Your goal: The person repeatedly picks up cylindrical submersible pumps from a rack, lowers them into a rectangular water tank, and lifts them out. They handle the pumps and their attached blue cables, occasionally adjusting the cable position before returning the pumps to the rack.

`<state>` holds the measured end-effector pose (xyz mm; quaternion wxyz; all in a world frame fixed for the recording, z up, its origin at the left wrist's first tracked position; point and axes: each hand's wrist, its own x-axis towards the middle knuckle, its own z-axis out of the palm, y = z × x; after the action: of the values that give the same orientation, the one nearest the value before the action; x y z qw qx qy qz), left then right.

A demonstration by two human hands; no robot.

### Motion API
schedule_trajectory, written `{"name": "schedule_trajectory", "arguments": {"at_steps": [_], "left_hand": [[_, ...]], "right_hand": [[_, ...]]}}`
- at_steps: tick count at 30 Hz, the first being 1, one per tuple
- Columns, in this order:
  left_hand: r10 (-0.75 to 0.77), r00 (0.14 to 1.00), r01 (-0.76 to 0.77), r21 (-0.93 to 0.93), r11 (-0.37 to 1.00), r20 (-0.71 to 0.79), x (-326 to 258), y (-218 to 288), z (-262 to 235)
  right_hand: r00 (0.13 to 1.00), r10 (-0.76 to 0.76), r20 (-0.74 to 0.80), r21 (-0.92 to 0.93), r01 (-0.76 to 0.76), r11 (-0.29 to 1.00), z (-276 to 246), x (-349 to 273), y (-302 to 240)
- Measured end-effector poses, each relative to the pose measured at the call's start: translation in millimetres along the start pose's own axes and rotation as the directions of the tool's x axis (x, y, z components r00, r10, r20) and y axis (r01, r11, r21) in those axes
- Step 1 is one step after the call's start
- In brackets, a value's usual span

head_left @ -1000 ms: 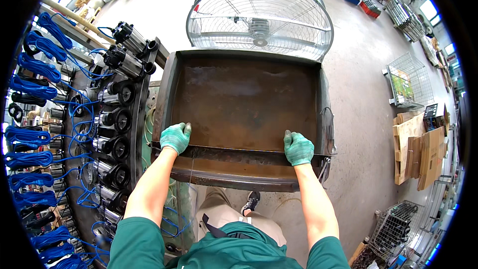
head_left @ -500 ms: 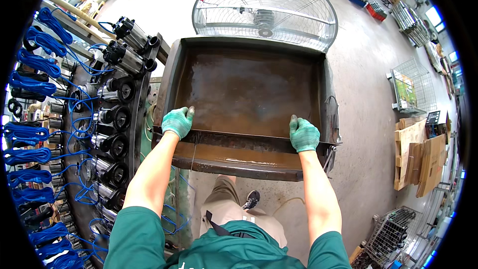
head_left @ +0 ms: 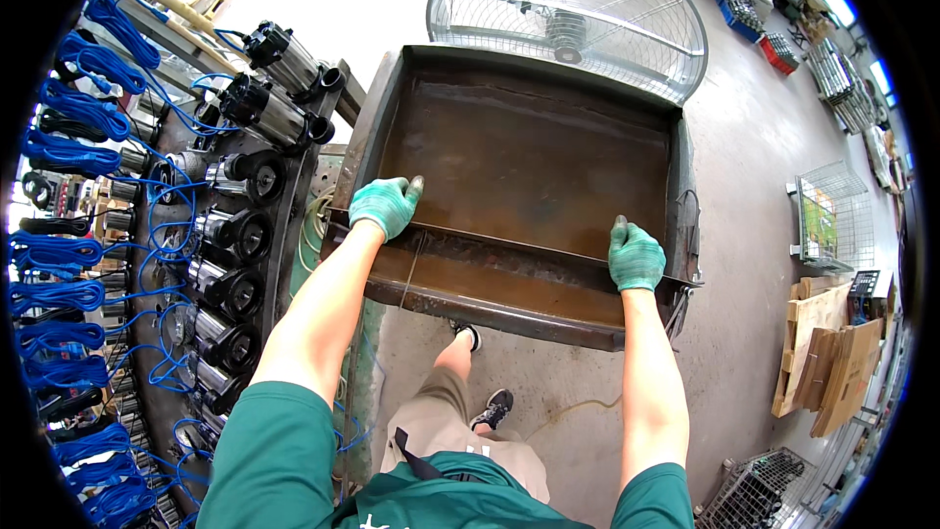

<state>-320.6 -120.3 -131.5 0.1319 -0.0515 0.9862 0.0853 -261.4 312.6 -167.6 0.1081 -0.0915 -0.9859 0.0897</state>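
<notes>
In front of me stands a dark rectangular metal tank (head_left: pixel 682 162) with murky brown water (head_left: pixel 529 162) in it. A long dark metal bar (head_left: pixel 509 239) crosses the tank near its front side. My left hand (head_left: pixel 385 208), in a green knit glove, is closed around the bar toward its left end, thumb pointing up. Wearing a matching glove, my right hand (head_left: pixel 636 255) grips the same bar toward its right end, thumb also raised. Both gloves hide the fingertips. A thin wire (head_left: pixel 412 266) hangs over the tank's front part.
A large caged fan (head_left: pixel 566 39) stands just behind the tank. On the left, a rack holds several steel pumps (head_left: pixel 274 110) with blue cable coils (head_left: pixel 83 110). To the right are a wire cage (head_left: pixel 832 216), flattened cardboard (head_left: pixel 842 377) and a lower wire basket (head_left: pixel 754 490).
The whole scene has shifted right and turned slightly clockwise in the view. Another shoe of mine now shows below the tank. Both hands keep their hold on the bar.
</notes>
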Motion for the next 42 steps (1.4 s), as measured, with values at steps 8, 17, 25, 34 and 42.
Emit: {"name": "schedule_trajectory", "arguments": {"at_steps": [8, 17, 25, 34, 42], "left_hand": [[0.004, 1.0, -0.004, -0.005, 1.0, 0.019, 55, 12, -11], [-0.011, 0.999, 0.011, -0.007, 1.0, 0.047, 85, 24, -21], [-0.021, 0.999, 0.021, 0.006, 1.0, 0.046, 104, 27, -22], [0.059, 0.998, -0.059, -0.078, 0.995, 0.001, 105, 26, -18], [0.089, 0.995, -0.095, -0.143, 0.985, -0.054, 105, 21, -14]], "right_hand": [[0.998, 0.049, 0.033, -0.009, -0.048, 0.999, 9, 54, -5], [0.997, 0.061, 0.057, 0.019, -0.062, 0.998, 16, 88, -3], [0.994, 0.085, 0.068, 0.026, -0.087, 0.996, 21, 110, -5], [0.996, 0.047, 0.069, -0.002, -0.047, 0.999, 27, 114, 7], [0.991, 0.053, 0.125, -0.033, -0.049, 0.998, 30, 115, 9]]}}
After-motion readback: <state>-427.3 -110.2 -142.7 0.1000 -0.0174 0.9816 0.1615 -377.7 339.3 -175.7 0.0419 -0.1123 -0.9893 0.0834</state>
